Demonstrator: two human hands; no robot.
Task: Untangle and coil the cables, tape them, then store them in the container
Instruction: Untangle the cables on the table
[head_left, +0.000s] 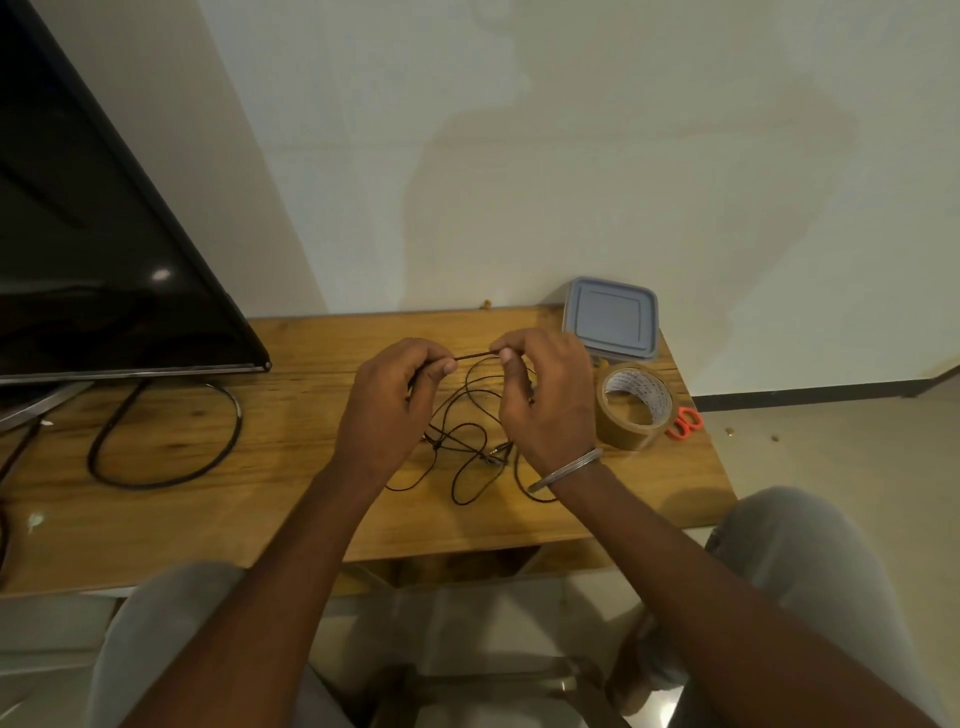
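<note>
A thin black cable (470, 447) lies in tangled loops on the wooden table (291, 493). My left hand (389, 405) and my right hand (545, 395) each pinch a short straight stretch of that cable, held taut between them above the tangle. A roll of brown tape (635, 406) stands just right of my right hand. Behind it sits a container with a grey-blue lid (610, 318), closed. Orange scissors (684, 423) peek out from behind the tape roll.
A black TV screen (93, 249) on a metal stand fills the left side, with its thick black power cord (166, 447) looped on the table. A wall rises right behind the table. My knees are below the front edge.
</note>
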